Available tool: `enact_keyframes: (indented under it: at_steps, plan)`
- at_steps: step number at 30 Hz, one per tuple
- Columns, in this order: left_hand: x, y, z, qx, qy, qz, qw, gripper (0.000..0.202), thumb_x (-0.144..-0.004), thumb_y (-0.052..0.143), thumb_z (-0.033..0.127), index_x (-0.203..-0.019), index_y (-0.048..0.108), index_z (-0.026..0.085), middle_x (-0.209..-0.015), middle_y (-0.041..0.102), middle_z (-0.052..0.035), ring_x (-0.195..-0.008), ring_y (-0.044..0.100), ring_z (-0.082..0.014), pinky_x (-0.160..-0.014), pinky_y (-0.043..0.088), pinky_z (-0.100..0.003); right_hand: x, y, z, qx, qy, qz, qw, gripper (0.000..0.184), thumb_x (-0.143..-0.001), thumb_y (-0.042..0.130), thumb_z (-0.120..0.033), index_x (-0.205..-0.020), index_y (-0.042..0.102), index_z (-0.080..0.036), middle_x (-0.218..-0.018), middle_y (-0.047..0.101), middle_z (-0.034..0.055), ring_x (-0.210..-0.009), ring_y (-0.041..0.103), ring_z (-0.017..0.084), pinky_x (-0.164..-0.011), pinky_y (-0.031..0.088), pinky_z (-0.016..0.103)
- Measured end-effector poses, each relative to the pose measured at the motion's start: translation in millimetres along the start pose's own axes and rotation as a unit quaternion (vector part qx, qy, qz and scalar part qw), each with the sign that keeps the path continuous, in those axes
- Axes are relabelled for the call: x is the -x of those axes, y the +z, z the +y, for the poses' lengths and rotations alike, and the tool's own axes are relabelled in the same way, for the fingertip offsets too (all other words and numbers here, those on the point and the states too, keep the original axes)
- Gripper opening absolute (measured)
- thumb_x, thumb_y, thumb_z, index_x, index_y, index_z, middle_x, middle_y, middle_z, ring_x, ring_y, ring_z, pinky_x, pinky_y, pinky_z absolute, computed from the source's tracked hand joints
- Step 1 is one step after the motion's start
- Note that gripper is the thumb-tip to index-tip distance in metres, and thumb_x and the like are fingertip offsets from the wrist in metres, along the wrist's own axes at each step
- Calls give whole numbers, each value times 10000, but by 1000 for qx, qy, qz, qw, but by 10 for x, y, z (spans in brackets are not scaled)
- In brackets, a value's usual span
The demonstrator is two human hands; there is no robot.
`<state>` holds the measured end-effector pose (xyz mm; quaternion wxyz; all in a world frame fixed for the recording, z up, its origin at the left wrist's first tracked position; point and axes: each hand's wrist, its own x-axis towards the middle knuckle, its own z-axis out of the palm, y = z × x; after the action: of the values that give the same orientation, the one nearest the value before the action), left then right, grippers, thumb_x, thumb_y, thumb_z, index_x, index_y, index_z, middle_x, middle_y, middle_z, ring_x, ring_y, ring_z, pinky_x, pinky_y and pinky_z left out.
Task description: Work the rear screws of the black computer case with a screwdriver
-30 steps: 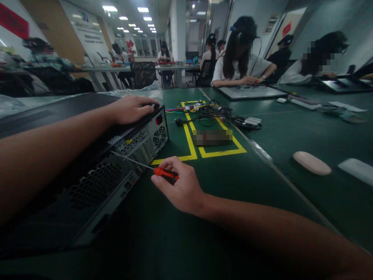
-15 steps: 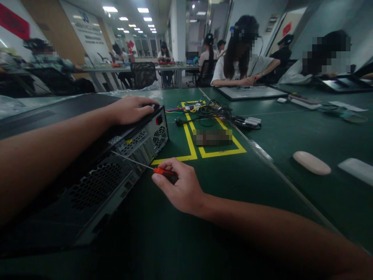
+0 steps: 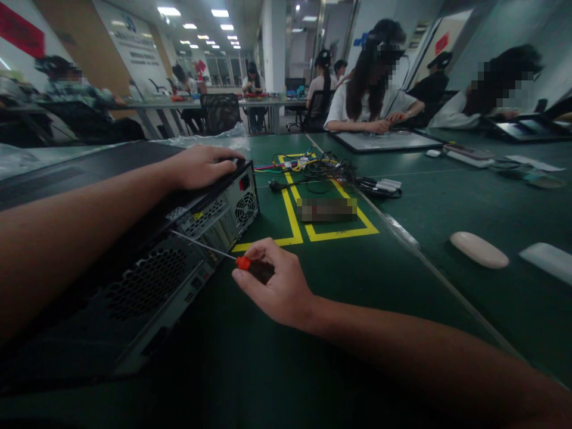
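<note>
A black desktop computer case [image 3: 134,280] lies on its side on the green table, its rear panel with fan grille facing right. My left hand [image 3: 203,167] rests on top of the case near its rear edge, fingers curled over it. My right hand [image 3: 274,286] is closed round a screwdriver [image 3: 243,262] with an orange and black handle. The thin metal shaft points left and its tip meets the case's rear panel.
Yellow tape [image 3: 295,229] marks rectangles on the green table [image 3: 357,280]. A tangle of cables [image 3: 322,170] lies behind them. A white oval object [image 3: 479,249] and another white item [image 3: 547,261] sit at right. Other people work at tables beyond.
My right hand's fingers have shifted on the screwdriver handle, so less orange shows. The left hand and the case have stayed put.
</note>
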<state>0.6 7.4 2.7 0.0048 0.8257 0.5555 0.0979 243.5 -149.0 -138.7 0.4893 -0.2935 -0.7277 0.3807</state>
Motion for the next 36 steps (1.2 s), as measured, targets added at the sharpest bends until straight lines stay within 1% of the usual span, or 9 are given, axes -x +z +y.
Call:
enact_keyframes:
  at_steps: [2, 6, 11, 15, 22, 25, 30, 32, 36]
  plan:
    - [-12, 8, -16, 3, -4, -1, 1000, 825, -1070, 397, 622, -1694, 698, 175, -1642, 735, -153, -1443, 696, -407, -1287, 479, -540, -2, -4, -6, 1, -1, -4, 1000, 215, -1002, 795, -416, -1047, 641, -274, -964, 774, 6, -843, 752, 199, -795, 604, 345]
    - [-36, 30, -46, 13, -26, 9, 1000, 845, -1014, 456, 696, -1685, 718, 255, -1579, 788, -79, -1432, 688, -420, -1278, 507, -565, -7, -18, -29, 9, 10, -6, 1000, 221, -997, 803, -423, -1048, 650, -272, -974, 788, 10, -862, 761, 203, -800, 607, 346]
    - [-35, 33, -36, 23, -20, 22, 999, 820, -983, 481, 681, -1637, 770, 280, -1545, 805, -124, -1417, 712, -465, -1289, 512, -604, -7, -18, -48, 3, 21, -8, 1000, 215, -997, 802, -415, -1037, 645, -274, -958, 777, 9, -849, 752, 204, -779, 596, 346]
    - [-19, 8, 17, 25, -36, 16, 999, 814, -968, 505, 667, -1644, 763, 293, -1527, 816, -115, -1422, 711, -464, -1279, 526, -598, -10, -10, -37, -1, 25, -8, 1000, 226, -992, 805, -424, -1044, 646, -272, -947, 766, 6, -836, 743, 200, -764, 585, 338]
    - [-6, -5, 50, 16, -37, 13, 999, 827, -978, 478, 666, -1649, 757, 271, -1598, 775, -114, -1446, 702, -461, -1284, 523, -574, -3, -22, -36, 4, 23, -12, 1000, 235, -1002, 817, -428, -1052, 650, -269, -964, 779, 12, -871, 762, 208, -791, 605, 342]
    - [-8, 4, 32, 17, -31, 14, 999, 814, -979, 487, 647, -1647, 759, 268, -1597, 777, -127, -1430, 709, -469, -1295, 508, -603, 2, -20, -38, 4, 25, -12, 1000, 223, -1008, 817, -411, -1060, 655, -267, -961, 782, 12, -851, 755, 202, -771, 603, 334]
    - [-22, 16, -4, 19, -36, 19, 999, 800, -969, 509, 654, -1647, 758, 310, -1514, 824, -115, -1404, 716, -484, -1264, 530, -640, -1, -16, -43, 6, 25, -10, 1000, 234, -1005, 822, -428, -1057, 660, -267, -975, 791, 16, -857, 757, 203, -779, 606, 334]
    - [-23, 17, -7, 18, -33, 17, 999, 813, -972, 499, 664, -1656, 752, 306, -1535, 812, -117, -1401, 720, -482, -1262, 531, -634, -3, -19, -48, 4, 20, -7, 1000, 224, -1005, 815, -424, -1050, 662, -267, -976, 789, 16, -855, 754, 203, -788, 606, 340]
    - [-11, 10, 17, 23, -32, 16, 999, 838, -973, 478, 694, -1655, 754, 294, -1564, 794, -114, -1424, 711, -459, -1276, 527, -589, 1, -24, -52, 0, 24, -5, 1000, 220, -999, 816, -429, -1050, 675, -267, -979, 793, 17, -841, 743, 198, -782, 603, 338]
